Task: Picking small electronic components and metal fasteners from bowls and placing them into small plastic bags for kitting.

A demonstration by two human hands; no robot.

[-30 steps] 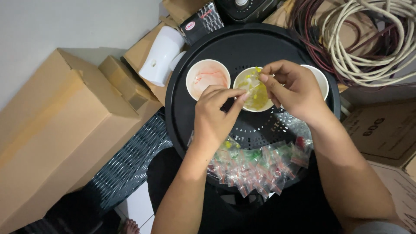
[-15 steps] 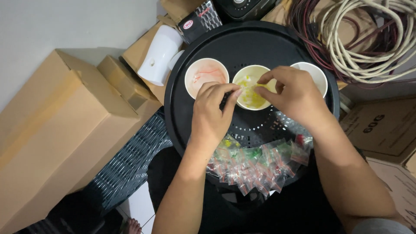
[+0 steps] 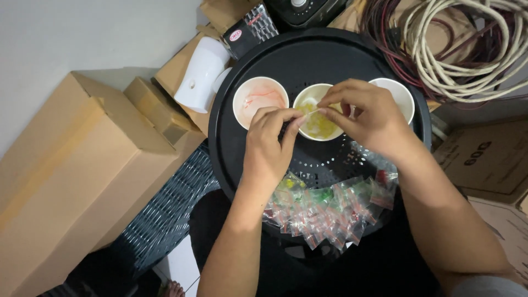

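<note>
We are pinching a tiny clear sachet between left hand and right hand, fingertips closed on its edges, at twelve o'clock over the yellow-filled cup; flimsy, light, slippery.

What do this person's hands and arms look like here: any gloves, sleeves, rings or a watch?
Both hands are bare: no gloves on the left hand or the right hand, and no rings, watch or bands show. The forearms are uncovered to the frame edge; only a bit of grey sleeve shows at the right arm's lower corner.

A pale wall stands behind cardboard boxes, with coiled cables at the far right.
</note>
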